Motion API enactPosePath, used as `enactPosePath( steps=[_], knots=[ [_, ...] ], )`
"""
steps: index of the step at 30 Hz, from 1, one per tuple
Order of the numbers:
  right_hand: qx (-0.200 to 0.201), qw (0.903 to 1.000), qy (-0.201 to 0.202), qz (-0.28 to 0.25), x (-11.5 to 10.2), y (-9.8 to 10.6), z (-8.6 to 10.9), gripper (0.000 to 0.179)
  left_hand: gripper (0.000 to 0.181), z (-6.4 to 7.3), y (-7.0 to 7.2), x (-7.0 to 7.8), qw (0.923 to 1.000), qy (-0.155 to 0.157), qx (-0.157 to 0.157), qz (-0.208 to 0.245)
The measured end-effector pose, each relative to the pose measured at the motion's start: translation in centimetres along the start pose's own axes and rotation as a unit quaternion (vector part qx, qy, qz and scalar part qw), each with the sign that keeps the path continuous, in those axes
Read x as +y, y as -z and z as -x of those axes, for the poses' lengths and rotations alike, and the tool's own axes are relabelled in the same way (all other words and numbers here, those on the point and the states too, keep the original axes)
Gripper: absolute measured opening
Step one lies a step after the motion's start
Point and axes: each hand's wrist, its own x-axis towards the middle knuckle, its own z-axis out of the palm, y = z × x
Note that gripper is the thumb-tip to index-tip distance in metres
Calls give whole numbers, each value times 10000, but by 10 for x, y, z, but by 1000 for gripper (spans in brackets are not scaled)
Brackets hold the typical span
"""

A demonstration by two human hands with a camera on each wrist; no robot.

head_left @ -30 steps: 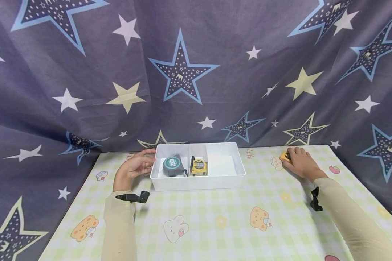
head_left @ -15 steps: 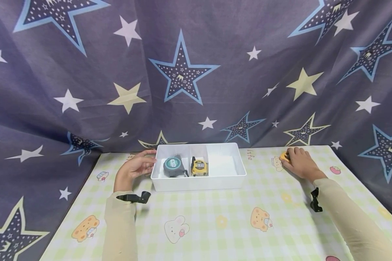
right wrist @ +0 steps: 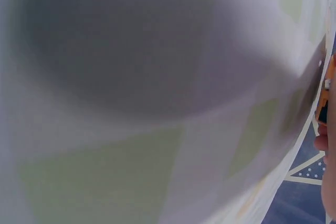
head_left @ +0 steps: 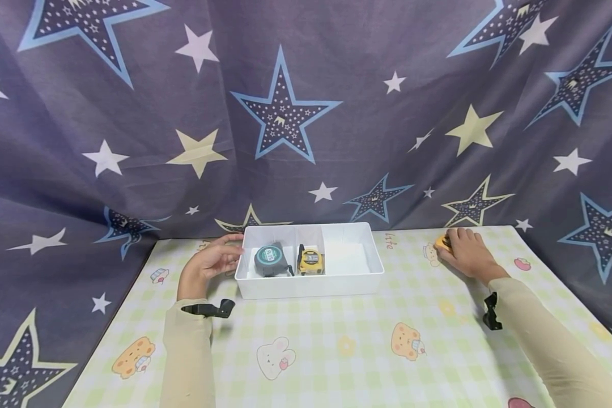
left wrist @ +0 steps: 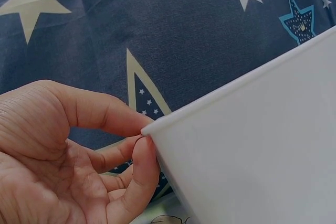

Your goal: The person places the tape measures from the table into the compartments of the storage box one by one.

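Observation:
A white divided box [head_left: 311, 287] stands on the table at the centre of the head view. In its left compartment lies a dark grey and teal tape measure [head_left: 271, 259]; a yellow tape measure [head_left: 311, 262] sits in the narrow middle one. My left hand [head_left: 211, 262] touches the box's left end from outside; in the left wrist view its fingertips rest at the rim corner. Far to the right, my right hand [head_left: 470, 253] grips a yellow and black tape measure [head_left: 442, 243] on the table, mostly covered by the fingers. Only its edge appears in the right wrist view.
The right compartment's white floor [head_left: 345, 259] shows. A checked tablecloth [head_left: 347, 374] with cartoon prints covers the table. Behind the table's back edge hangs a dark star-patterned curtain [head_left: 367, 136], close behind the box.
My right hand and the yellow tape measure under it have shifted very slightly to the left. The left hand and the box stay where they were.

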Motion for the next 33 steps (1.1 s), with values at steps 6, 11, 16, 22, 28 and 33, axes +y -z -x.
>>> enactPosePath(
  steps=[6,11,16,22,28,33],
  knots=[
    [217,9996,154,-29,-6,5,-1,54,51,0,1,0,10000,46,65,-43],
    [518,9979,330,-203,-18,11,0,50,49,-1,1,-1,10000,17,17,-49],
    [792,9947,513,-396,-33,16,-2,49,47,0,0,0,10000,-23,-62,-12],
    [1066,9901,765,-495,-49,25,-5,46,45,1,0,0,10000,-17,-76,39],
    [1306,9848,1038,-491,-61,33,-8,46,45,0,0,0,10000,-21,-60,48],
    [1524,9785,1265,-577,-72,42,-10,45,46,1,0,0,10000,-28,-36,68]
  ],
)
